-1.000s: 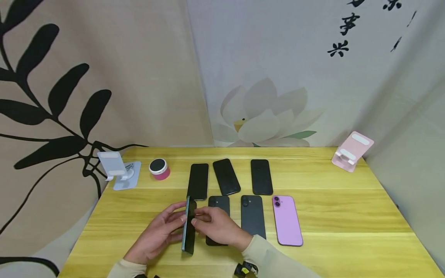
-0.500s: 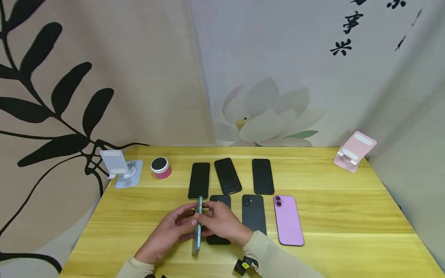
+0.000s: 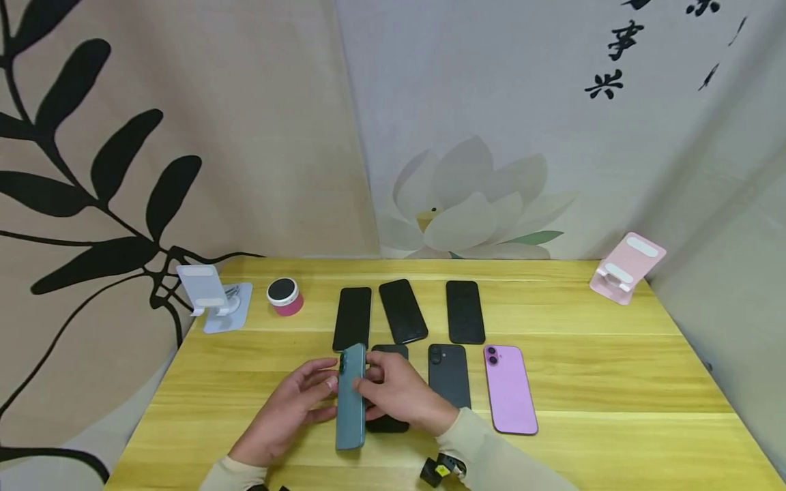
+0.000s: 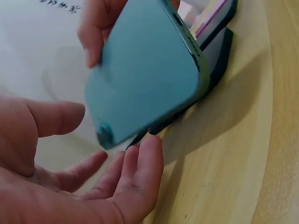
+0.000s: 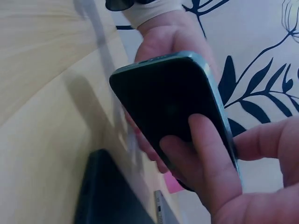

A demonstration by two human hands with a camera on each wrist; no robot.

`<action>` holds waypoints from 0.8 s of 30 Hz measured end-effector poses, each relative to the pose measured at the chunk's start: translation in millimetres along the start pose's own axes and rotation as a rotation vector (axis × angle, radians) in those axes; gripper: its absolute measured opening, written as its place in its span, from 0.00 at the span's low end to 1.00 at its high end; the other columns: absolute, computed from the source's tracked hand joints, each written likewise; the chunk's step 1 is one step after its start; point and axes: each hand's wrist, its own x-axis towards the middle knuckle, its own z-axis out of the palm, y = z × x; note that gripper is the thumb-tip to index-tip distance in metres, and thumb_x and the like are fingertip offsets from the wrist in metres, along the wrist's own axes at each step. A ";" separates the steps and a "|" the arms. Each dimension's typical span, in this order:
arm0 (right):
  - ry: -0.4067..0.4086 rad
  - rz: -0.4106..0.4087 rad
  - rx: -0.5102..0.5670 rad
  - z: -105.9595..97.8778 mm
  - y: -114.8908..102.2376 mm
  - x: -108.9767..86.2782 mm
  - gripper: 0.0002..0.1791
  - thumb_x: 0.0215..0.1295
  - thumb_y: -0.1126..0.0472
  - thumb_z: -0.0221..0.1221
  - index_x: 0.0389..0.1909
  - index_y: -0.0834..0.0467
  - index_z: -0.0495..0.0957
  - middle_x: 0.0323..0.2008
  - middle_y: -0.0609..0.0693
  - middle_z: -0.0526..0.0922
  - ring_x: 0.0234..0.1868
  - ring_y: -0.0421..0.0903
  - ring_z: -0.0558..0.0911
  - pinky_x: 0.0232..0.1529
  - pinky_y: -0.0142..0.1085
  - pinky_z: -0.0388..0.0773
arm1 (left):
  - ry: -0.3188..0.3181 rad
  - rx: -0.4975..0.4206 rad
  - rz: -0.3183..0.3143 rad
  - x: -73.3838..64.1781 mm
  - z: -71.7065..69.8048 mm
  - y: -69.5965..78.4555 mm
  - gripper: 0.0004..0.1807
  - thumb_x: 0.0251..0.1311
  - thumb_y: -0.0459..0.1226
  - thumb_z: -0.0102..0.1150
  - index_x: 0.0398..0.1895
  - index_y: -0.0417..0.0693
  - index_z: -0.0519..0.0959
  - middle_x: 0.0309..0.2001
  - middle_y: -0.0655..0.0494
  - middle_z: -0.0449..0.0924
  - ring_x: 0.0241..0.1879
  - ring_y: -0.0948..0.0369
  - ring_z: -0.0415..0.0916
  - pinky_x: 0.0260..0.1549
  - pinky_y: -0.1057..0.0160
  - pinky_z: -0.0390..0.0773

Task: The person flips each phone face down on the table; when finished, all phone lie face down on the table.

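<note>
From afar, I saw a teal phone [image 3: 350, 419] tilted above the wooden table [image 3: 614, 382], between the left hand [image 3: 284, 412] and right hand [image 3: 410, 394]. The right pinched it, thumb on back, fingers [image 5: 210, 151] on screen [image 5: 166, 100], likely for balance. The left, loosely spread, hung just beside; contact was unclear. I found no readable brand; a black character [image 3: 604, 85] on the backdrop [image 3: 467, 102] read 兴.
</note>
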 end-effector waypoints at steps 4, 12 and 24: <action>-0.018 -0.034 -0.001 0.8 -4.2 -3.6 0.26 0.78 0.62 0.60 0.73 0.60 0.70 0.51 0.58 0.90 0.45 0.53 0.91 0.37 0.45 0.91 | -0.037 -0.037 -0.014 -0.5 -5.5 -1.0 0.33 0.80 0.45 0.56 0.79 0.40 0.59 0.63 0.45 0.78 0.57 0.56 0.81 0.52 0.52 0.87; 0.006 -0.024 0.023 2.2 0.6 -2.1 0.32 0.75 0.64 0.64 0.75 0.61 0.66 0.49 0.56 0.87 0.43 0.51 0.91 0.35 0.43 0.91 | 0.011 -0.017 -0.026 -1.3 -8.6 -5.1 0.33 0.78 0.44 0.59 0.78 0.43 0.61 0.63 0.41 0.77 0.53 0.54 0.83 0.52 0.49 0.87; 0.061 -0.095 -0.366 2.5 18.4 13.3 0.44 0.69 0.68 0.68 0.81 0.69 0.56 0.43 0.51 0.83 0.32 0.38 0.89 0.32 0.30 0.86 | 0.133 0.120 -0.031 -6.7 -7.8 1.8 0.29 0.80 0.42 0.55 0.77 0.37 0.67 0.64 0.39 0.76 0.61 0.50 0.79 0.54 0.47 0.87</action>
